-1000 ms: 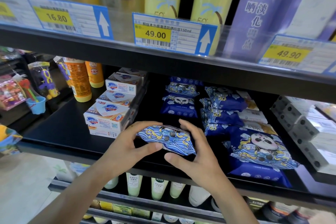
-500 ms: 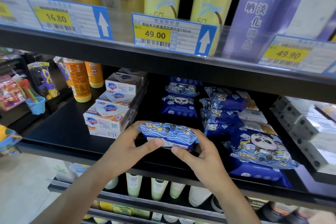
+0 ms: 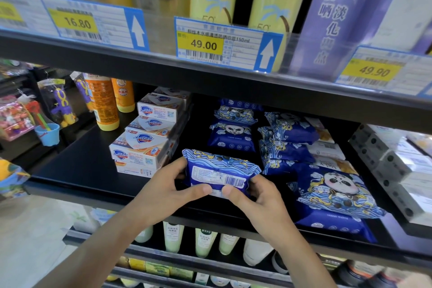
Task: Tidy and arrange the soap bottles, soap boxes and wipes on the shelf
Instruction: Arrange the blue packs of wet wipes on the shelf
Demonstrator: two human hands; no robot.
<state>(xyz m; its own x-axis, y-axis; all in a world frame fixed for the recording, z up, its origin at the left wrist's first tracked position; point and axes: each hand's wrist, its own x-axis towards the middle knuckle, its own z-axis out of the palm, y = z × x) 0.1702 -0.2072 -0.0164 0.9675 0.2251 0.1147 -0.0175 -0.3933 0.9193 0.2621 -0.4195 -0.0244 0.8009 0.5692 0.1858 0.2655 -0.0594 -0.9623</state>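
A blue wipes pack (image 3: 219, 170) with a wave pattern is tipped up over the front of the black shelf (image 3: 77, 170), its barcode label facing me. My left hand (image 3: 163, 190) grips its left end and my right hand (image 3: 254, 196) grips its right end, thumbs on the lower edge. Behind it lie more blue panda wipes packs (image 3: 231, 134), with a second row (image 3: 289, 133) to the right and a large pack (image 3: 334, 190) at the front right. Stacked soap boxes (image 3: 140, 149) stand to the left. Orange soap bottles (image 3: 104, 103) stand at the back left.
White and grey boxes (image 3: 397, 163) fill the shelf's right end. Toys and a blue bucket (image 3: 48, 134) hang at far left. The upper shelf carries tall cans and price tags (image 3: 224, 44). Pale green bottles (image 3: 173, 237) stand on the shelf below.
Both hands have turned the wipes pack from lying flat, top side up, to tipped upright with its barcode side toward me. It also moved slightly back toward the shelf.
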